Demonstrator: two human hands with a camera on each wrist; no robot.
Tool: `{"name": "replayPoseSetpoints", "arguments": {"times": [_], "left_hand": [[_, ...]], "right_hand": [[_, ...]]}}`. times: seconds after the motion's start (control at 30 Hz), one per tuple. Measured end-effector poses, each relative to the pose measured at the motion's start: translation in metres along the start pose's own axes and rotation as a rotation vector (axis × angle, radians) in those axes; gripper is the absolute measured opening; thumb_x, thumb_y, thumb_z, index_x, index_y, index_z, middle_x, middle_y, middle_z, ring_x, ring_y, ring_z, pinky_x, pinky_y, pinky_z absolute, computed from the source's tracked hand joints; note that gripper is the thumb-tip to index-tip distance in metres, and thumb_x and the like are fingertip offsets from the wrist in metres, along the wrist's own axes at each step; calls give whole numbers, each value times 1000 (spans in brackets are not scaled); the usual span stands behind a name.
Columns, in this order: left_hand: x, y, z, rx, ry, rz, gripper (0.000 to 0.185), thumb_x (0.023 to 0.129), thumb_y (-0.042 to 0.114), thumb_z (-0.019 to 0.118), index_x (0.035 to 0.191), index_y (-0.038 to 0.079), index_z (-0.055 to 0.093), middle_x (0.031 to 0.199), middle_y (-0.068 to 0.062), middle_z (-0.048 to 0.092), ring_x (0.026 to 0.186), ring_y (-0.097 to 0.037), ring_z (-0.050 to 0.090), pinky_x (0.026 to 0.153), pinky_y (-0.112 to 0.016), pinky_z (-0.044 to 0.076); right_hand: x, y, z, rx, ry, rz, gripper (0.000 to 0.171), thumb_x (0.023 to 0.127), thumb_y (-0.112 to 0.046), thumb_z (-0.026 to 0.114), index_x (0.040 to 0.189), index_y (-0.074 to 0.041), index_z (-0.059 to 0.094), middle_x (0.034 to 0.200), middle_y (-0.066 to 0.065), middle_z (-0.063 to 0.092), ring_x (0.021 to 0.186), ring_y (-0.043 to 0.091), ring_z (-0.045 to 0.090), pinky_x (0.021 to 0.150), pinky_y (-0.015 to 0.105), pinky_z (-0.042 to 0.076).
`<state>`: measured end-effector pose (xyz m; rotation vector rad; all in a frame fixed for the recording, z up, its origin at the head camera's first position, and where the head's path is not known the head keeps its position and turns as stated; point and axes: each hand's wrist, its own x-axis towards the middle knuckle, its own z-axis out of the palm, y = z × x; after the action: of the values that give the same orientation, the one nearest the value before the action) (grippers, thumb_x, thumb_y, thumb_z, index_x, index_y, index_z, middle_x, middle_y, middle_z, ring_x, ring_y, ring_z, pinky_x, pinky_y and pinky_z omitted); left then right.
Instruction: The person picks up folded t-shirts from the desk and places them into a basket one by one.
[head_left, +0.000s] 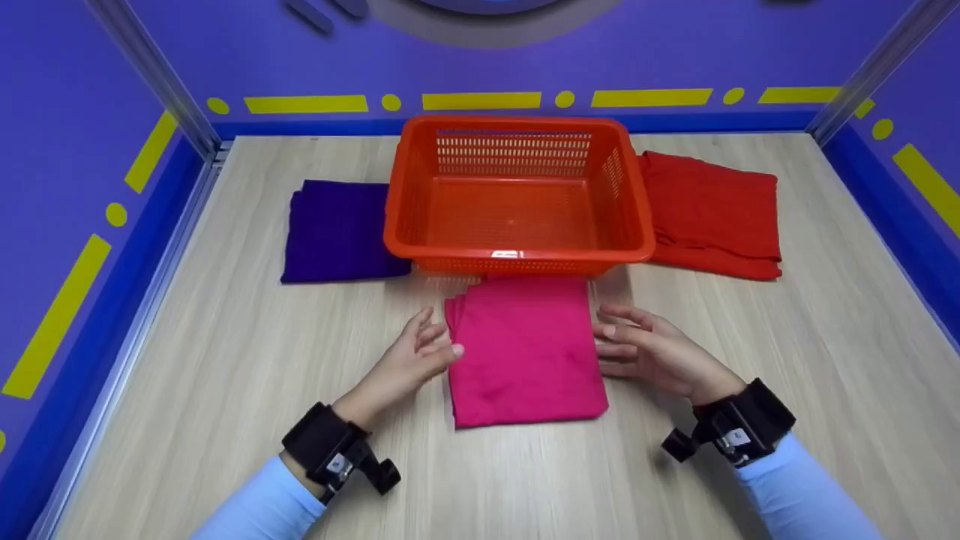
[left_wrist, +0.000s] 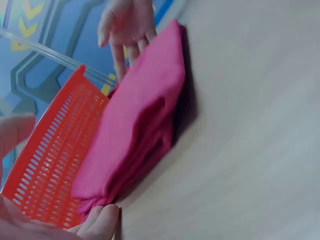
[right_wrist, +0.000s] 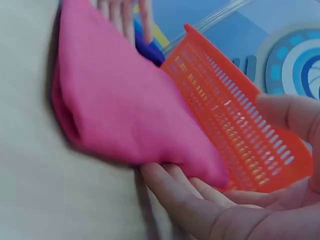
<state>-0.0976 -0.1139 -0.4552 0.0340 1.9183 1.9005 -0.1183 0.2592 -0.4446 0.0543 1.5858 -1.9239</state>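
A folded pink cloth [head_left: 525, 356] lies flat on the table in front of an orange plastic basket [head_left: 465, 255]. At the cloth's left edge is my left hand [head_left: 401, 371], its fingertips touching the folded layers; the thumb stands apart in the left wrist view. My right hand [head_left: 664, 356] is at the opposite edge. In the right wrist view its fingers [right_wrist: 175, 200] touch the cloth's side, partly hidden beneath it, while the thumb is raised away. Neither hand pinches the cloth.
A folded dark purple cloth [head_left: 341, 232] lies left of the basket, and a folded red cloth [head_left: 712, 217] lies to its right. Blue walls with yellow markings enclose the wooden table [head_left: 540, 480] at the back and sides.
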Motion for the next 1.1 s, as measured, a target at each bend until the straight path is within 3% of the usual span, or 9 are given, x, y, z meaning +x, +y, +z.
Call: {"name": "replayPoseSetpoints", "arguments": {"times": [0.17,0.27,0.37,0.47,0.57,0.67,0.77,0.9,1.1], "left_hand": [[4,-3,7,-273,-7,-104,85,98,12,61,160,-5,5,162,-27,23,146,-40,31,116,-54,32],[7,-2,12,-333,-17,-130,80,98,10,58,159,-5,8,162,-25,25,145,-37,33,116,-53,33],[11,-3,18,-328,-14,-147,77,97,10,59,160,0,14,156,-21,37,136,-33,46,112,-46,40],[15,-6,23,-291,23,-172,77,95,10,61,160,10,21,143,-17,50,118,-27,57,100,-38,48],[18,-10,27,-272,58,-186,77,94,8,60,160,16,21,137,-17,51,108,-27,59,89,-37,50],[18,-13,30,-260,82,-185,80,94,7,59,161,17,16,143,-19,45,112,-29,56,91,-38,49],[19,-14,34,-262,104,-178,87,94,6,59,163,19,8,153,-20,36,120,-32,51,97,-42,46],[19,-14,38,-261,128,-170,89,95,9,58,164,23,3,161,-18,24,126,-34,46,100,-45,44],[17,-14,37,-268,155,-184,81,102,14,52,164,26,2,164,-15,20,121,-32,50,98,-44,45]], "right_hand": [[5,5,-1,96,-37,31,68,105,-13,50,156,9,12,134,10,60,117,25,64,103,45,50],[8,9,1,148,-66,36,65,105,-11,48,155,11,14,136,14,60,122,27,61,106,46,48],[12,14,7,189,-117,36,62,107,-10,45,156,12,15,139,16,58,127,26,57,109,45,45],[17,21,14,221,-150,37,55,107,-8,43,155,10,23,135,14,61,126,24,58,109,43,45],[20,26,20,255,-160,40,38,107,-7,43,144,2,46,122,10,68,117,22,63,103,40,50],[25,30,28,285,-163,52,23,106,-6,46,125,-8,58,110,5,70,106,20,66,94,39,54],[29,33,36,294,-144,62,23,104,-6,50,126,-10,55,107,4,69,101,19,66,89,38,56],[32,35,43,294,-87,73,42,103,-6,54,143,-6,41,117,6,69,108,20,67,94,41,55],[35,35,44,311,-92,80,52,103,-2,51,151,-5,30,120,10,68,111,25,68,96,46,54]]}}
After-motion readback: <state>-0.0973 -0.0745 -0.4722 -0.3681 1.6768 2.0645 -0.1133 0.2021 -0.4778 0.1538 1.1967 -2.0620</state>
